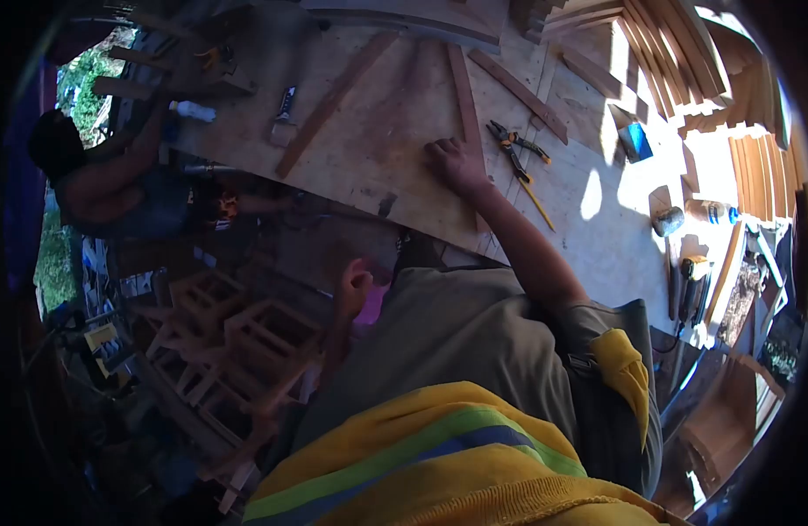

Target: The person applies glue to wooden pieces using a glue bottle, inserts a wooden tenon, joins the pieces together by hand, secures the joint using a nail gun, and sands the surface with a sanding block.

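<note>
Wooden strip [460, 88] lies in front of us, pointing away from our body, on the broad worktop [382, 131]. Curved wooden pieces [671, 57] are stacked at our far right, and wooden frames [277, 349] crowd the shade at our lower left. Another person [128, 188] is beyond the worktop's left edge. Two more strips flank ours: a long slanting one [338, 98] to the left, a shorter one [520, 92] to the right. Our hands are well apart: the right hand [457, 165] rests on the strip's near half, fingers curled, while the left hand [355, 287] is short of the worktop's edge, also curled, beside something pink [374, 304]. We cannot tell whether either grips anything. Pliers [507, 147] lie right of the strip, a yellow pencil [539, 209] just beside them.
</note>
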